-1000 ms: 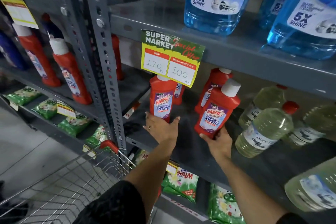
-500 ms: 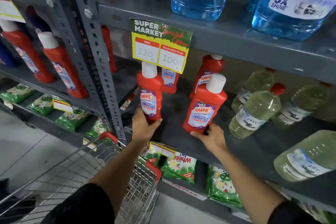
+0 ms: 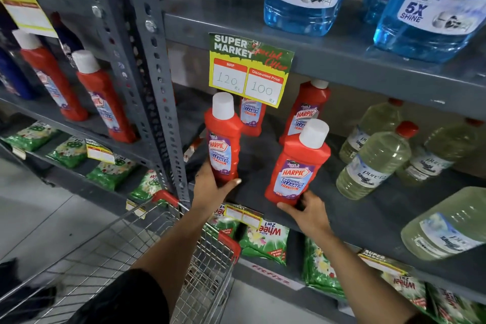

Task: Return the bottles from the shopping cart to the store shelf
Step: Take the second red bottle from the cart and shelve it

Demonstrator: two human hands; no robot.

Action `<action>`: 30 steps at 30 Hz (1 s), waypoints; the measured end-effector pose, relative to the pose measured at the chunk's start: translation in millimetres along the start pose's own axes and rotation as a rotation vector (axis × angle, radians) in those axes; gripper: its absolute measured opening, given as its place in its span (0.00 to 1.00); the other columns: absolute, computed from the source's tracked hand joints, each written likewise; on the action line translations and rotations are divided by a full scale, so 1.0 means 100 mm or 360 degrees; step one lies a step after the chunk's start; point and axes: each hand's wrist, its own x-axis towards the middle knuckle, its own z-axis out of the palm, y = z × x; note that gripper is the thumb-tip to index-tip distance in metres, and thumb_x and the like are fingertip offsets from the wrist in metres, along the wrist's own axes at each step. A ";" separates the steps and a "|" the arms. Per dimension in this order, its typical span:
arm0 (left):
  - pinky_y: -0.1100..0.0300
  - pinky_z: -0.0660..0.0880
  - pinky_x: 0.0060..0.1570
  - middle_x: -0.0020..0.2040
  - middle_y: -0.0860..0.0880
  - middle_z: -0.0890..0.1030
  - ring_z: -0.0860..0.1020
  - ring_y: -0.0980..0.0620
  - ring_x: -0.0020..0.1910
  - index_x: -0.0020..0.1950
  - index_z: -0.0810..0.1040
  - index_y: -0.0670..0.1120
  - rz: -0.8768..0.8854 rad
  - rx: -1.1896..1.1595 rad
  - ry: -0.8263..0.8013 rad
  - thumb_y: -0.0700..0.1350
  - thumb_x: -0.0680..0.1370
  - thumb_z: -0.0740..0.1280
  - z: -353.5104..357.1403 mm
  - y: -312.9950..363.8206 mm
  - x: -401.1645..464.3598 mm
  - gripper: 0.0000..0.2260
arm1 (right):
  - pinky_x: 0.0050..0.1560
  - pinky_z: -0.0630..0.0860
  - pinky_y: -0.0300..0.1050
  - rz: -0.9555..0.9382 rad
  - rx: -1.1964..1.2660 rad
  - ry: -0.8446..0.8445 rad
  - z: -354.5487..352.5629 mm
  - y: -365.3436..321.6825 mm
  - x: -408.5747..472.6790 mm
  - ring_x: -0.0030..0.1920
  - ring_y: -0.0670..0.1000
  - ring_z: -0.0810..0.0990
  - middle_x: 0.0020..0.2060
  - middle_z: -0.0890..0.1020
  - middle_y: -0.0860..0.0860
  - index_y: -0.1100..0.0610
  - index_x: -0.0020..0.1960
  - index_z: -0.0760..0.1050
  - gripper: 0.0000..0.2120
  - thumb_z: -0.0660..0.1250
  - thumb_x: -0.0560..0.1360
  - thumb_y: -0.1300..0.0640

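Now each hand holds one red Harpic bottle low on its body, at the front of the grey middle shelf (image 3: 368, 221). The left hand (image 3: 210, 189) wraps its grip around the base of the left bottle (image 3: 223, 139), thumb across the front and fingers behind, close to the shelf's left edge by the perforated upright (image 3: 155, 81). The right hand (image 3: 309, 214) cups the foot of the right bottle (image 3: 297, 163) from below and in front; this bottle tilts, its white cap leaning right and away, and its base looks to sit right at the front edge. I cannot tell whether either base bears fully on the shelf.

To finish the step well, I would bring the tilted bottle upright first, then slide both back from the front edge so they line up with the two red bottles (image 3: 305, 110) standing deeper in, labels facing out. Holding so low gives little control over the top, so push slowly and keep the bottles from rocking. The price card (image 3: 249, 68) hanging from the shelf above sits just over the left bottle's cap, so keep that bottle low while it goes in. The pale green bottles (image 3: 373, 163) stand near the right bottle; steer clear of them. Loosen each grip only once the base feels flat. The shopping cart (image 3: 168, 252) waits below, beside the lower shelf; no bottle is visible in the part of it that shows.
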 end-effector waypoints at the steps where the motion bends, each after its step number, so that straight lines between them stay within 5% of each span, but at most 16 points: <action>1: 0.44 0.74 0.60 0.60 0.45 0.77 0.75 0.45 0.61 0.68 0.65 0.46 0.0011 0.0024 0.0007 0.62 0.59 0.76 0.01 0.01 -0.01 0.43 | 0.51 0.77 0.40 0.0012 0.0025 -0.0009 0.00 0.01 0.01 0.48 0.47 0.82 0.48 0.83 0.47 0.56 0.56 0.77 0.23 0.80 0.64 0.56; 6: 0.45 0.70 0.62 0.59 0.40 0.76 0.72 0.41 0.61 0.65 0.66 0.40 0.0068 0.0097 0.0130 0.50 0.62 0.80 0.07 0.03 -0.03 0.39 | 0.52 0.76 0.40 0.0015 0.0037 -0.0036 0.00 0.03 0.02 0.50 0.47 0.81 0.49 0.82 0.47 0.57 0.59 0.75 0.25 0.79 0.65 0.55; 22: 0.44 0.68 0.64 0.62 0.39 0.73 0.70 0.40 0.63 0.67 0.64 0.39 0.0078 0.0079 0.0061 0.51 0.61 0.81 0.01 0.02 -0.05 0.43 | 0.56 0.73 0.41 0.0091 0.0108 -0.0100 0.00 -0.04 0.00 0.55 0.47 0.77 0.55 0.79 0.47 0.54 0.65 0.69 0.30 0.78 0.67 0.56; 26: 0.46 0.68 0.66 0.65 0.41 0.70 0.69 0.43 0.66 0.70 0.62 0.40 0.0018 -0.0069 0.0012 0.48 0.60 0.82 -0.10 0.07 -0.08 0.45 | 0.65 0.73 0.50 0.0223 0.0365 -0.0113 -0.03 -0.01 0.02 0.63 0.50 0.76 0.61 0.77 0.48 0.47 0.65 0.63 0.38 0.78 0.63 0.66; 30: 0.53 0.67 0.66 0.68 0.42 0.68 0.69 0.50 0.64 0.72 0.62 0.40 0.0098 -0.0160 0.0013 0.45 0.65 0.80 -0.21 0.07 -0.28 0.42 | 0.65 0.70 0.47 0.0381 0.0710 0.0036 -0.08 -0.05 -0.02 0.67 0.54 0.72 0.63 0.74 0.58 0.58 0.71 0.59 0.41 0.69 0.65 0.80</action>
